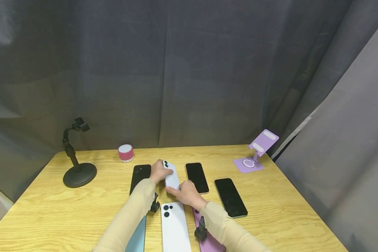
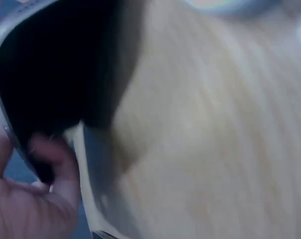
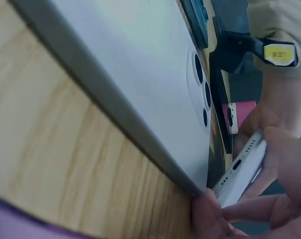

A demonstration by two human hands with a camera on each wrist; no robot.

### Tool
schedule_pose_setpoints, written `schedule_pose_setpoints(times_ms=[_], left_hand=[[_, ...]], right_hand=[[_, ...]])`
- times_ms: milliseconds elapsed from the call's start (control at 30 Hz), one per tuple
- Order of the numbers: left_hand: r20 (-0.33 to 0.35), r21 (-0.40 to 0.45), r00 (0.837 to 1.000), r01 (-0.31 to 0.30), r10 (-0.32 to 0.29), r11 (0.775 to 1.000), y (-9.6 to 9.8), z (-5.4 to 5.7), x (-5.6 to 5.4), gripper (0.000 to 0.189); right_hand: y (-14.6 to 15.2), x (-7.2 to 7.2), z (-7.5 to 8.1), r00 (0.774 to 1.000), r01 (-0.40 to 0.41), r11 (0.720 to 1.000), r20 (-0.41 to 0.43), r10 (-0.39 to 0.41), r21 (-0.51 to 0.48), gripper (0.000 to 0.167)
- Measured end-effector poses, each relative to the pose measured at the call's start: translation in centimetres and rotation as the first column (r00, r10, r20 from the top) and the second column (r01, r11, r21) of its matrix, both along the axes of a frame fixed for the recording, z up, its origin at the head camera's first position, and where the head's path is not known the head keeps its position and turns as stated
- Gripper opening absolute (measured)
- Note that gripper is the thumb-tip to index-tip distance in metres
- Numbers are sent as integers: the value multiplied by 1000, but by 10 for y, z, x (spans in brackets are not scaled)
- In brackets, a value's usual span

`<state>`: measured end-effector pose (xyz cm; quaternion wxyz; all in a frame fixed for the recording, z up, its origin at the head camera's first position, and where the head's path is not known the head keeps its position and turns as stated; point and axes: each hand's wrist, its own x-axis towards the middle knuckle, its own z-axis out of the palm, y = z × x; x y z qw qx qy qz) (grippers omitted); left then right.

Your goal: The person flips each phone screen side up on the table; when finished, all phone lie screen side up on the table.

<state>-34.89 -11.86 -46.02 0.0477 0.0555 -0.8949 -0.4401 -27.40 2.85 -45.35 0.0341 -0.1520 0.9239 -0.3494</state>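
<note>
While in left grip (image 1: 159,171), white phone (image 1: 172,179).

Black stand (image 1: 71,152), left; pink cylinder (image 1: 126,154), white top; lilac stand (image 1: 262,144), back right; dark curtain (image 1: 195,73) behind.

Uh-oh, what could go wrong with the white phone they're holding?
The white rectangular phone held by the left hand and right hand might slip and bump the other white rectangular phone, lying flat between the forearms. Also, the right beige fabric sleeve passes over the flat purple rectangular phone, so it could nudge that one.
</note>
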Motion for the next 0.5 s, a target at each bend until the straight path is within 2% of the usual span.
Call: schedule_pose_setpoints(times_ms=[167,367,500], left_hand=[[53,15,999,1,-2,1000,-1,-5,-1,49],[-23,6,999,32,-32,999,6,4,0,53],[0,14,1000,19,-19,1000,9,7,1,57]], right_hand=[[-2,2,0,999,25,998,-36,-23,63,51],[-3,1,1,999,47,998,5,-47,33,64],[-4,2,2,998,54,998,37,-54,10,65]])
